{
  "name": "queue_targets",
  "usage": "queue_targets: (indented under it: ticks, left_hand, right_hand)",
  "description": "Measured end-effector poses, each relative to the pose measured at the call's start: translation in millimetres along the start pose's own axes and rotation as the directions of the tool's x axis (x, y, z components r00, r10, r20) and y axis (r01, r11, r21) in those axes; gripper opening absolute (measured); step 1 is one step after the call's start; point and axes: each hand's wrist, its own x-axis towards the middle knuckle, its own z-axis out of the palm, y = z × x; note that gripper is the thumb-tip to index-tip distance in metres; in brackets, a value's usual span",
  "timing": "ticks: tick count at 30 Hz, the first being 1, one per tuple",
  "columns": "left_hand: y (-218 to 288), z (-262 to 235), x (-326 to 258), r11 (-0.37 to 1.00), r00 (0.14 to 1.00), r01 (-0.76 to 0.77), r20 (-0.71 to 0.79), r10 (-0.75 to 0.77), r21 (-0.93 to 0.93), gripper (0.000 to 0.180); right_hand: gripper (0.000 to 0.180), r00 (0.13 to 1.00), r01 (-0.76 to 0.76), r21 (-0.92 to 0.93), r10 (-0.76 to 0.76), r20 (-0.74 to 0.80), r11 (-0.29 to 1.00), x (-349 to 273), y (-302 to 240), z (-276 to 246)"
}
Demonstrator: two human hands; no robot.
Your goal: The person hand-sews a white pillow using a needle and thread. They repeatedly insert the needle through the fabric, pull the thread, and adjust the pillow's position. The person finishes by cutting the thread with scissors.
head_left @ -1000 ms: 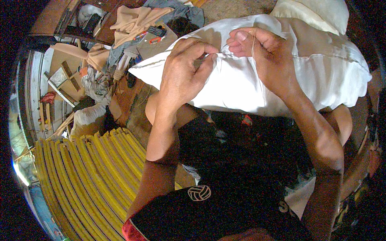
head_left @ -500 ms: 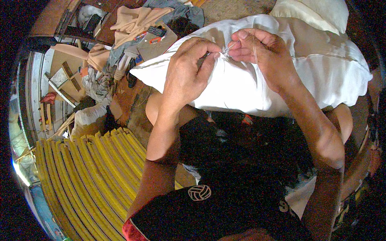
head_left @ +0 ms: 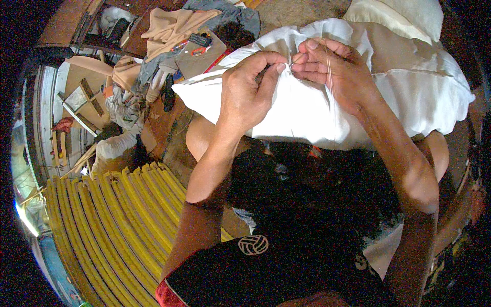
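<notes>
A stuffed white pillow [head_left: 302, 110] lies across my thighs, its left corner pointing out past my left hand [head_left: 248, 92]. Thumb and forefinger of that hand pinch a fold of the white cloth near the far seam. Right beside it, my right hand [head_left: 342, 71] closes its fingertips on what looks like a thin sewing needle [head_left: 296, 61], whose tip is close to the pinched fold. A fine pale thread [head_left: 332, 97] runs over the right fingers and hangs down across the pillow. Where the needle meets the cloth is too small to make out.
Another white pillow [head_left: 396, 18] lies at the far right. A yellow slatted surface [head_left: 112, 220] stands at my lower left. Beyond the pillow's left end, a board [head_left: 217, 48] bears a dark remote-like object [head_left: 200, 39] and an orange-handled tool [head_left: 199, 51], with beige cloth [head_left: 171, 30] behind.
My left hand and the pillow's left corner have shifted slightly right. My right hand has also moved a little right, and the fingertips of both hands stay close together at the seam.
</notes>
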Motion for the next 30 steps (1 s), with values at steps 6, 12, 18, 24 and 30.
queue_targets:
  ticks: [6, 12, 18, 24, 30]
  left_hand:
    - [2.1, 4.5, -2.1, 0.997, 0.998, 0.067, 0.019, -0.066, -0.042, 0.009]
    - [-6.8, -2.0, 1.2, 0.999, 0.993, 0.047, 0.11, -0.044, -0.025, 0.011]
    - [-8.9, -14.6, 3.9, 0.997, 0.978, -0.074, 0.199, 0.069, 0.018, 0.018]
    - [-7.5, -16.0, 4.4, 0.994, 0.98, -0.039, 0.198, 0.019, 0.099, 0.017]
    - [-8.9, -12.3, 3.0, 0.996, 0.981, 0.037, 0.189, -0.052, 0.082, 0.017]
  right_hand:
    - [0.031, 1.0, 0.017, -0.001, -0.017, -0.019, 1.0, 1.0, 3.5, -1.8]
    - [0.038, 0.998, 0.061, -0.115, -0.064, -0.025, 0.992, 2.1, 6.2, -0.9]
    - [0.035, 0.992, 0.113, -0.194, -0.121, -0.026, 0.974, -0.8, 5.0, -0.6]
    - [0.036, 0.979, 0.19, -0.256, -0.202, -0.019, 0.948, -2.0, 6.9, 3.0]
    - [0.038, 0.97, 0.221, -0.303, -0.24, -0.026, 0.927, -3.3, 6.1, 5.9]
